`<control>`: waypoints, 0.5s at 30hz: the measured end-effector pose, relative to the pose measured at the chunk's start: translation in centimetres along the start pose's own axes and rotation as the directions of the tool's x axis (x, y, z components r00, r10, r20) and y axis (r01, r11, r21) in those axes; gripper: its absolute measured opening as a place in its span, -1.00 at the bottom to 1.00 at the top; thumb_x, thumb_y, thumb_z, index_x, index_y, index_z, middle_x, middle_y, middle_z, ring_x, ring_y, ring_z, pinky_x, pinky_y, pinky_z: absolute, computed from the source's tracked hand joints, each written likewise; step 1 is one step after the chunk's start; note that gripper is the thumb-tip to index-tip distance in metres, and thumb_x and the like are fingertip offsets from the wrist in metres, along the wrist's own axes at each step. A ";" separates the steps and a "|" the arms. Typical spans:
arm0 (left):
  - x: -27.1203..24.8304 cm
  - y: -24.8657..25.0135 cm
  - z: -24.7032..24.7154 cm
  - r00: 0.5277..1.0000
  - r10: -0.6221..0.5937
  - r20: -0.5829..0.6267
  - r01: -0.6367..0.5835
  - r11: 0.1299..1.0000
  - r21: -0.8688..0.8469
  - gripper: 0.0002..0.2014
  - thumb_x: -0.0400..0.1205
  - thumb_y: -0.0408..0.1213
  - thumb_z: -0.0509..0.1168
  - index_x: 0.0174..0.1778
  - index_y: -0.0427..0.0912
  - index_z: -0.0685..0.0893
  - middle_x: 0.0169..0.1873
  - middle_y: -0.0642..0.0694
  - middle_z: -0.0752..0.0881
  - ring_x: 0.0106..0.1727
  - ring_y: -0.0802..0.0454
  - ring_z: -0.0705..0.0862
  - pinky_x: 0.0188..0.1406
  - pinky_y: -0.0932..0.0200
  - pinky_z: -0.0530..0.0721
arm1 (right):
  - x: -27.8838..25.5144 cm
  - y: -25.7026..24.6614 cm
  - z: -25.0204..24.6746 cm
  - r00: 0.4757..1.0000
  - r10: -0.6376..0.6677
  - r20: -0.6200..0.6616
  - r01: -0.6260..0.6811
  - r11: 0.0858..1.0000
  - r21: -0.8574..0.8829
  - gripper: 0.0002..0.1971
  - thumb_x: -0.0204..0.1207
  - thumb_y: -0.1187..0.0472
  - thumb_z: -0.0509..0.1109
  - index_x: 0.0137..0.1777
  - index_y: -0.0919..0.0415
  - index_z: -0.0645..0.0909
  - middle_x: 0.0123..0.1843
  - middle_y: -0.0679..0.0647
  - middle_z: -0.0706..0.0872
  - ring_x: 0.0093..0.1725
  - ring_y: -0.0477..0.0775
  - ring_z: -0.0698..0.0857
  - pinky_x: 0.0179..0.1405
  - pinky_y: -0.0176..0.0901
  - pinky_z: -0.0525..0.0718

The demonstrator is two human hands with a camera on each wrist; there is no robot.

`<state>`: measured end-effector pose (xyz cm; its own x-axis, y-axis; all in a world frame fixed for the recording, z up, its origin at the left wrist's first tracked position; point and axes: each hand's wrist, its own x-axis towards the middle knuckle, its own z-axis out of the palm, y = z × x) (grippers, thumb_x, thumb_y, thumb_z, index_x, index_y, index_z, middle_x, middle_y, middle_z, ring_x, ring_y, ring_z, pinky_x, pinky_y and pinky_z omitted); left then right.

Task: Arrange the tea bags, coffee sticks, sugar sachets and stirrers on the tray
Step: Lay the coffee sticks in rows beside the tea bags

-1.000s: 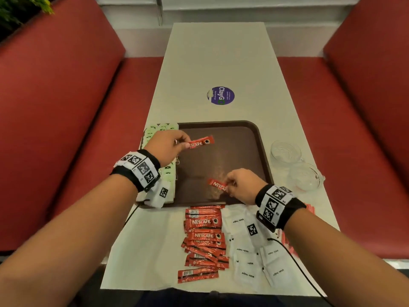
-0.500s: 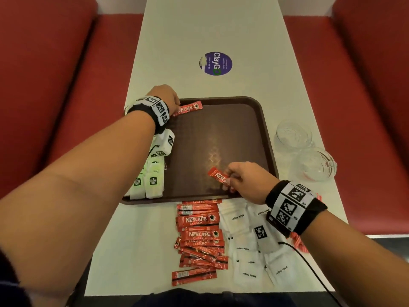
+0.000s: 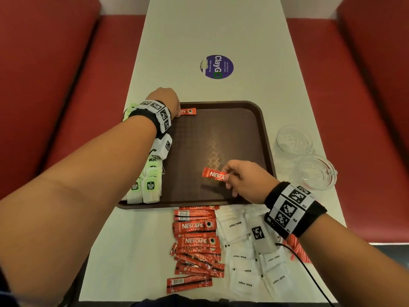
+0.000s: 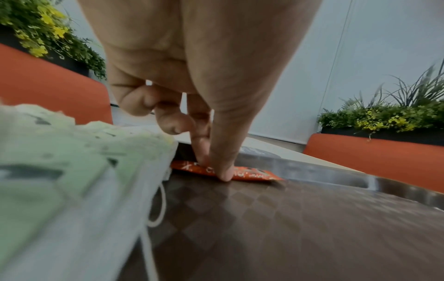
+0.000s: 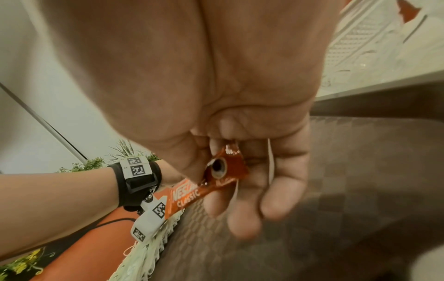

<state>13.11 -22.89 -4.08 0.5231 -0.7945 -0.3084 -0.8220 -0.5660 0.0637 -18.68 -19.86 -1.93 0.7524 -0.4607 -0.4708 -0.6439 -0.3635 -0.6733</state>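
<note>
Both our hands work over the dark brown plastic tray [image 3: 254, 111] on the long white surface [image 3: 212, 29]. Our left hand [image 3: 167, 103] reaches to the tray's far left corner, where thumb and fingertips [image 4: 224, 171] press down on one red Nescafé coffee stick [image 3: 188, 111] lying flat against the far rim; the wrist view shows the tips on top of the stick rather than wrapped round it. Our right hand [image 3: 245, 180] hovers above the tray's near right area, pinching a second red Nescafé coffee stick [image 3: 215, 175] by one end between thumb and fingers [image 5: 242, 218], the stick held clear of the tray floor and pointing left.

Along the tray's left edge runs a row of green-and-white paper tea bags [image 3: 150, 187], overlapping, partly hidden beneath our left forearm. Just beside the tray's near rim, on the surface, lies a loose pile of red coffee sticks [image 3: 195, 240], and touching it on the right, a spread of white paper sugar sachets [image 3: 243, 269]. Red-and-white striped stirrers [image 3: 297, 249] show partly under our right wrist. Two clear cut-glass cups [image 3: 305, 158] stand to the right of the tray. A round purple sticker [image 3: 218, 67] sits farther up the surface, and red padded bench seats [image 3: 55, 85] flank both sides.
</note>
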 end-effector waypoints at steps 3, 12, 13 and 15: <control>-1.5 0.4 -1.0 0.995 0.086 -0.045 -0.088 0.995 -0.054 -0.79 0.59 -0.08 0.46 0.09 -0.04 0.82 0.07 -0.04 0.79 0.10 -0.09 0.72 0.12 0.05 0.68 | 0.2 -0.3 -0.2 0.999 -0.028 -0.043 0.027 0.999 -0.036 -0.89 0.76 0.18 0.23 0.09 0.02 0.60 -0.20 -0.04 0.75 -0.34 -0.18 0.61 -0.33 -0.35 0.48; -13.8 4.0 -2.1 0.793 0.607 0.052 -0.547 0.747 -0.379 -0.79 0.53 0.09 0.48 0.00 0.13 0.84 -0.18 0.22 0.78 -0.13 0.32 0.69 -0.08 0.33 0.59 | 0.9 -1.2 -0.5 0.983 -0.083 -0.163 0.080 0.996 -0.027 -0.97 0.69 0.16 0.37 0.04 0.00 0.59 -0.17 -0.12 0.73 -0.16 -0.17 0.66 -0.22 -0.29 0.52; -14.4 4.0 -1.4 0.783 0.619 0.059 -0.562 0.745 -0.358 -0.82 0.53 0.05 0.49 -0.01 0.12 0.84 -0.20 0.20 0.78 -0.15 0.30 0.69 -0.10 0.30 0.59 | 0.9 -1.4 -0.5 0.979 -0.090 -0.182 0.089 0.996 -0.016 -0.97 0.68 0.16 0.38 0.03 0.00 0.59 -0.17 -0.12 0.74 -0.15 -0.16 0.68 -0.19 -0.26 0.56; -14.8 3.7 -0.1 0.792 0.610 0.028 -0.571 0.756 -0.320 -0.87 0.55 -0.04 0.50 -0.03 0.09 0.84 -0.24 0.15 0.77 -0.20 0.25 0.66 -0.14 0.24 0.56 | 1.0 -1.6 -0.4 0.976 -0.084 -0.200 0.086 0.996 0.002 -0.95 0.66 0.15 0.41 0.03 -0.02 0.59 -0.19 -0.13 0.75 -0.19 -0.21 0.68 -0.21 -0.26 0.54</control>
<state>2.34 -13.29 0.80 -0.0932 -0.9684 -0.2315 -0.8479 -0.0447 0.5282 -16.97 -20.09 -1.09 0.7610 -0.5809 -0.2887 -0.5762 -0.4007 -0.7124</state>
